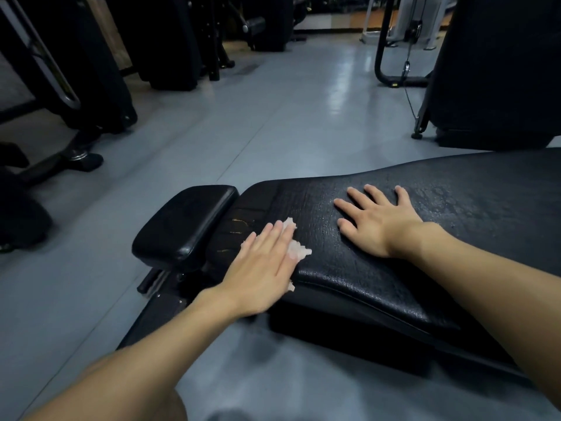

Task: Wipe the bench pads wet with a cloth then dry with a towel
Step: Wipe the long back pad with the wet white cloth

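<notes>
Nearest, two bare forearms stretched in from the lower edge above a grey floor (273,132); on the left, the left hand (261,265) laid flat, fingers straight and close together, pressing a white cloth (300,253) onto the long bench pad (440,226); cloth mostly hidden beneath palm and fingers, crumpled bits showing past the fingertips and along the hand's right side, one scrap at the pad's near edge; hand and cloth at the pad's narrow left end; further right and a little farther off, the right hand (378,221) resting palm down on the same pad, fingers straight and spread apart, holding nothing, apart from the cloth; pad surface black, cracked and pebbled, with a dull sheen around the right hand; wet or merely worn, hard to tell; just left of the long pad, a small black seat pad (185,223), smooth and glossy, set off by a narrow gap; beneath both, dark frame parts (164,305) down to the floor; beyond, pale reflections on the floor; farthest, dark gym machines (91,71) on the left and across the back, a black upright block (498,71) on the right, a thin cable (406,65) hanging beside it.
</notes>
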Motion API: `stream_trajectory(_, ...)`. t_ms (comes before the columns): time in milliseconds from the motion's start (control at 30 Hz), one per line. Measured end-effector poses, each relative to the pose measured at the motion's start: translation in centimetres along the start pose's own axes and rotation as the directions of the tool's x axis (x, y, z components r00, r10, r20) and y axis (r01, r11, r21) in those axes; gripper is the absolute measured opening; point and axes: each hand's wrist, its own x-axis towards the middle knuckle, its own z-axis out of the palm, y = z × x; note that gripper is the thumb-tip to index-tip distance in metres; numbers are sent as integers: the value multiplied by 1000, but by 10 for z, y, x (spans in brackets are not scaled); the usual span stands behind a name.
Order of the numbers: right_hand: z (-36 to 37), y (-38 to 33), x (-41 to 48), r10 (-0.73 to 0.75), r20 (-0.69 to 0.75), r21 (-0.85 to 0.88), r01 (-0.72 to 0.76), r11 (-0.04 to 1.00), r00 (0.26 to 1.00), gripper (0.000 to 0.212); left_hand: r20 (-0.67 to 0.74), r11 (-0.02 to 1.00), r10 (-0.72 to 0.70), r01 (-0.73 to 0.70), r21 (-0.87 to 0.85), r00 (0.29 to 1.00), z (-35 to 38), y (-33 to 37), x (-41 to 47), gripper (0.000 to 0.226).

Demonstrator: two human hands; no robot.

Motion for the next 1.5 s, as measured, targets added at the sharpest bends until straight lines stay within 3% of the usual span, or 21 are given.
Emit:
stream_trajectory(100,-11,-7,9,-2,-7,-8,2,1000,1000,61,-29,1000,16,-15,11,999,5,0,-22,75)
stream_trajectory(167,-15,-23,16,-25,-50,85,30,996,998,60,-31,999,16,-15,41,999,5,-3,-22,81)
stream_trajectory(233,-10,-39,21,-60,-41,142,66,988,997,60,-25,999,5,-4,53,1000,2,-5,-13,74)
stream_trajectory(333,4,-47,23,-85,-34,86,87,992,996,61,9,1000,-26,26,6,1000,-4,-12,12,59)
stream_trajectory(633,8,-48,26,-78,-32,15,79,997,996,61,29,985,-151,153,-78,988,-21,-39,139,59)
stream_trajectory(833,8,-48,29,-75,-35,18,76,997,997,61,39,978,-201,202,-41,979,-28,-47,186,59)
stream_trajectory(1300,2,-50,23,-63,-8,35,63,997,998,60,29,987,-130,132,-96,991,-10,-50,4,56)
stream_trajectory(1500,-10,-64,29,-93,-73,-6,93,996,993,57,24,992,-118,119,-32,993,-5,-52,-17,57)
